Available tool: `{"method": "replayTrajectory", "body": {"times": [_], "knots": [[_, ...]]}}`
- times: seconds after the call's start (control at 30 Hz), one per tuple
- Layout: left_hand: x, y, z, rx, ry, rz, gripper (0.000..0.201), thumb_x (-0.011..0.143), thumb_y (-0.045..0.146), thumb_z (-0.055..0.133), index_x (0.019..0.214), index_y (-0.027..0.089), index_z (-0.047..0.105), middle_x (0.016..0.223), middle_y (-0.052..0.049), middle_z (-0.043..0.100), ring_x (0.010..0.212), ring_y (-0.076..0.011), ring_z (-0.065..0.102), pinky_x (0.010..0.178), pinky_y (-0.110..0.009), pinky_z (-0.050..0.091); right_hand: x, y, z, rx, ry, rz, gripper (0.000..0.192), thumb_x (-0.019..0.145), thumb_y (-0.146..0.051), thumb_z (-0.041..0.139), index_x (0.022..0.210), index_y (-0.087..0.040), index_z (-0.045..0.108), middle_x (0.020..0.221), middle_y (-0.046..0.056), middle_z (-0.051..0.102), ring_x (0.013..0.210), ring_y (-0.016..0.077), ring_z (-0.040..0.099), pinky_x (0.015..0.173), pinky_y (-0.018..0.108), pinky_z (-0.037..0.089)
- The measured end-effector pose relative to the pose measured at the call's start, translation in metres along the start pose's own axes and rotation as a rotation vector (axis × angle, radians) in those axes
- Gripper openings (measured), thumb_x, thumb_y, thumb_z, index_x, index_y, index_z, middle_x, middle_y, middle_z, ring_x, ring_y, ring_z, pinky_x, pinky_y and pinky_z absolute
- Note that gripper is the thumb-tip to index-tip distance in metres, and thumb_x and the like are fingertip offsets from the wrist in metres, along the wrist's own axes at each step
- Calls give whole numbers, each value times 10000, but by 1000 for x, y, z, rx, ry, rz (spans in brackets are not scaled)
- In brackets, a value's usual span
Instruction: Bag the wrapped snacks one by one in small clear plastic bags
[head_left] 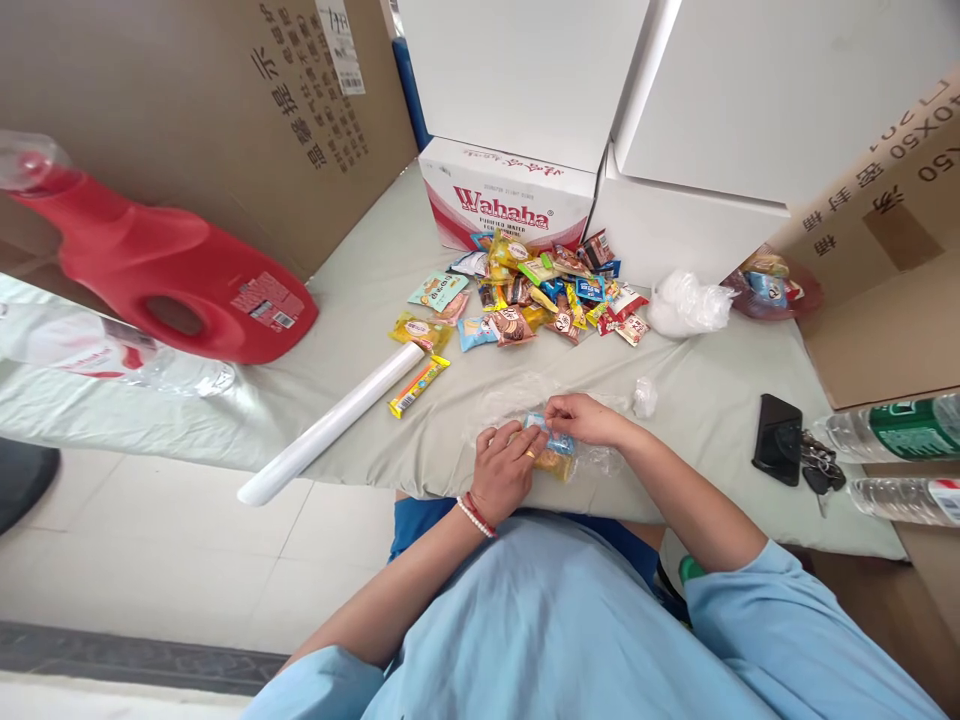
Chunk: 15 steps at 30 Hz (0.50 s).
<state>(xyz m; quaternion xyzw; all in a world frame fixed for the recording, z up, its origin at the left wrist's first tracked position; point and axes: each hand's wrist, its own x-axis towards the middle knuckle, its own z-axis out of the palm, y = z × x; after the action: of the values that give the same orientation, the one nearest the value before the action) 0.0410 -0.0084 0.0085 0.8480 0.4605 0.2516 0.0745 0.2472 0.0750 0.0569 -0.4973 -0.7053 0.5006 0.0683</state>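
A pale blue shirt fills the near edge. Just beyond it, the left hand (504, 468) and right hand (581, 418) meet over a small blue-and-orange snack packet (556, 452) inside crinkled clear plastic wrap (525, 405) on the cloth-covered table (697, 400). Both hands pinch the packet with curled fingers. Beyond the packet lies a heap of glossy sweets (540, 285); left of it, a smooth white roll (330, 425) and a red jug (165, 270).

Pale tiled floor (150, 540), cloth-covered table (375, 290), stacked cardboard boxes (225, 120) behind.
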Motion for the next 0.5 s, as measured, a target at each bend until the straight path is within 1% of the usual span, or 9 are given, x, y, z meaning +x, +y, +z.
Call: {"method": "replayTrajectory", "body": {"times": [0.03, 0.1, 0.17, 0.2, 0.23, 0.27, 0.37, 0.43, 0.5], "knots": [[1, -1, 2, -10, -21, -12, 436, 989, 142, 466, 1328, 338, 659, 1299, -35, 736, 1252, -273, 589, 1032, -489, 324, 1, 1, -1, -52, 37, 18, 112, 932, -185, 545, 933, -174, 657, 796, 15, 702, 729, 155, 627, 668, 238, 458], [3, -2, 6, -30, -59, -32, 424, 993, 145, 466, 1312, 338, 669, 1293, -34, 739, 1271, -276, 583, 1046, -500, 321, 2, 4, -3, -253, 222, 62, 147, 950, -224, 565, 1035, -169, 672, 969, 82, 720, 862, 202, 643, 759, 287, 478], [6, -3, 7, -46, -78, -33, 417, 995, 147, 467, 1307, 334, 670, 1320, -36, 726, 1323, -276, 555, 1075, -512, 314, 5, 6, -5, -472, 403, 89, 270, 950, -308, 624, 1175, -165, 663, 1166, 159, 681, 1028, 267, 611, 863, 349, 469], [7, -3, 7, -49, -81, -26, 419, 995, 142, 463, 1308, 331, 667, 1341, -35, 715, 1353, -273, 536, 1094, -517, 306, 7, 8, -7, -542, 437, 99, 350, 935, -357, 662, 1231, -169, 650, 1210, 175, 665, 1084, 293, 586, 900, 373, 457], [9, -3, 6, -48, -81, -13, 423, 996, 133, 455, 1309, 327, 662, 1356, -32, 706, 1380, -268, 516, 1116, -523, 293, 9, 8, -8, -575, 427, 113, 404, 914, -388, 696, 1254, -175, 646, 1197, 170, 671, 1104, 306, 569, 918, 384, 444], [11, -3, 5, -45, -82, 4, 426, 997, 124, 448, 1308, 325, 658, 1362, -26, 702, 1401, -264, 497, 1139, -530, 274, 11, 9, -10, -579, 384, 125, 403, 897, -393, 720, 1235, -181, 660, 1137, 150, 693, 1091, 305, 566, 922, 383, 433], [16, -1, 1, -25, -81, 57, 420, 994, 107, 448, 1281, 321, 667, 1337, -13, 709, 1430, -263, 461, 1195, -550, 207, 15, 7, -17, -524, 239, 128, 184, 898, -312, 709, 1041, -197, 719, 916, 62, 717, 958, 240, 592, 908, 337, 411], [19, 1, -1, -12, -70, 62, 396, 981, 109, 475, 1241, 313, 693, 1341, -32, 697, 1418, -276, 458, 1190, -548, 217, 12, 2, -21, -516, 198, 50, 98, 906, -280, 696, 947, -198, 730, 938, 56, 713, 940, 214, 594, 913, 318, 403], [20, 2, -4, -18, -58, 31, 384, 962, 113, 505, 1216, 311, 713, 1349, -66, 673, 1383, -289, 468, 1151, -537, 267, 4, -5, -22, -542, 205, -68, 91, 902, -279, 704, 938, -202, 735, 1043, 78, 701, 993, 222, 586, 918, 319, 398]]}}
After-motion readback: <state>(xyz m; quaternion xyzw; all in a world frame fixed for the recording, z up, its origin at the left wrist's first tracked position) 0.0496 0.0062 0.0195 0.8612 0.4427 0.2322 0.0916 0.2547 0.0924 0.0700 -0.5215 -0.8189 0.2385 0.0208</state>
